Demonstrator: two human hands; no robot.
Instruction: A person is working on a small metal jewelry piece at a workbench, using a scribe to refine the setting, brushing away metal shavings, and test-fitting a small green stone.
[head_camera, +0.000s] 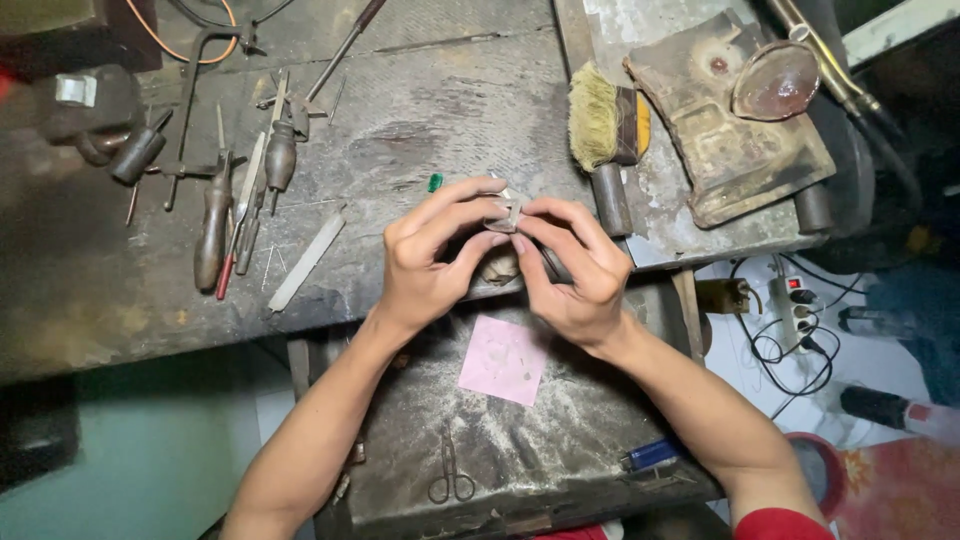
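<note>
I see my left hand (425, 262) and right hand (575, 270) meeting at the front edge of the workbench (420, 110), fingers of both pinched closed on 1 small pale metal piece (506, 212) held between them. Below, a pink paper square (503, 359) lies in the tray (560, 450), small scissors (451, 478) near its front edge. A bristle brush (598, 128) rests just right of the hands.

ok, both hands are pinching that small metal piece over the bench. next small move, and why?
Probably keep it pinched and lower it toward the worn bench edge for support. The left hand and right hand grip the small metal piece by fingertips alone, in mid-air, above the pink paper.
</note>
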